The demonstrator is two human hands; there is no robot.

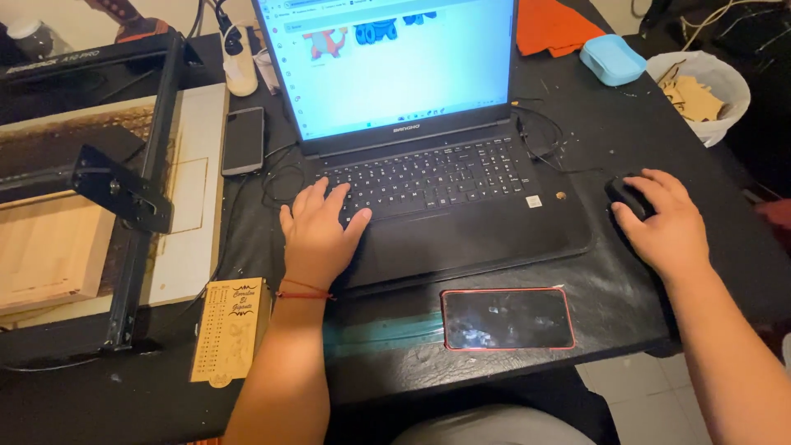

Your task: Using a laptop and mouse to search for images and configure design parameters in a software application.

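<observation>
On the black desk (626, 140), left of the laptop (428, 140), sits a laser engraver frame (124, 189); the left hand (317, 231) lies flat, fingers spread on the keyboard's left edge, while the right hand (663, 222) cups the black mouse (626, 196) near the desk's right edge, apparently browsing designs.

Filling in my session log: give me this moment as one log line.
left hand: resting on laptop keyboard | right hand: grip on black mouse | red-edged phone: flat before laptop
</observation>
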